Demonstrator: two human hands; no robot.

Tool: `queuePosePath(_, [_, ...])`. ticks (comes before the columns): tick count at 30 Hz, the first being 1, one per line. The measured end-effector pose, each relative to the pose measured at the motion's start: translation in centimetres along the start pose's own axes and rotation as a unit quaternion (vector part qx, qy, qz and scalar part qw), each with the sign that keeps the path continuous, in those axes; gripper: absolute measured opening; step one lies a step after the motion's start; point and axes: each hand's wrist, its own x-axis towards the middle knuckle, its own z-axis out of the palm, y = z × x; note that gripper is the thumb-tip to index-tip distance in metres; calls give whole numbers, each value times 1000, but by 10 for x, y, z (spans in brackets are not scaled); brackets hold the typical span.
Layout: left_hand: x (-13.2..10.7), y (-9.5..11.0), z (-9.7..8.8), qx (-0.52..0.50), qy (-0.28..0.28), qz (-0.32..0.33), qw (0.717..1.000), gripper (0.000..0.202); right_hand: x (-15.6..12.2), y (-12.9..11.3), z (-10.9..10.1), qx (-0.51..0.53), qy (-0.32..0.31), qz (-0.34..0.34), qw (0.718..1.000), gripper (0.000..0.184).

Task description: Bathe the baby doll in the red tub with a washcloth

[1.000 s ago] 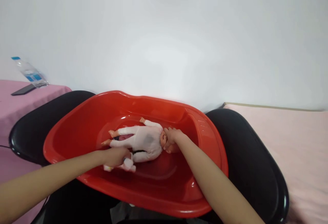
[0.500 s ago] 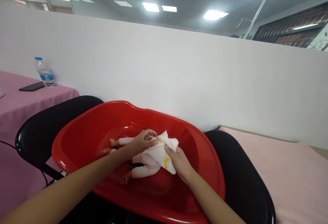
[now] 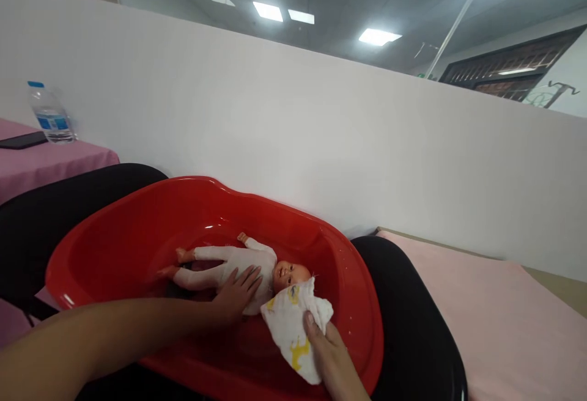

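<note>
Doll (image 3: 238, 259): torso (image 3: 257, 260) partly hidden by left hand (image 3: 238, 296), head (image 3: 293, 271) by cloth (image 3: 291, 324).

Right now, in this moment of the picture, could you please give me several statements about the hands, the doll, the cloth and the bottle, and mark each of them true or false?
1. The right hand holds the white cloth with yellow print. True.
2. The left hand rests on the body of the baby doll in white clothing. True.
3. The doll lies face down. False: its face shows, turned upward.
4. The doll is in the red plastic tub. True.
5. The clear plastic bottle with a blue cap stands inside the tub. False: the bottle stands on the table covered with pink cloth.
</note>
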Motion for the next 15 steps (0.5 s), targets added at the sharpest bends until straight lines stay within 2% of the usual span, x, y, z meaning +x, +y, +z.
queuePosePath(3, [-5, -5, -4, -5, -7, 19, 1000, 74, -3, -2, 2, 4, -90, 7, 996, 85])
queuePosePath(5, [-8, -8, -9, -29, -27, 40, 998, 71, -5, -2, 2, 3, -126, 10, 992, 82])
queuePosePath(10, [-6, -10, -25, -111, -92, 83, 986, 60, -9, -5, 5, -62, -153, -5, 986, 73])
queuePosePath(15, [6, -18, -36, -98, -93, 116, 984, 53, -12, -21, 7, -147, -177, -38, 972, 51])
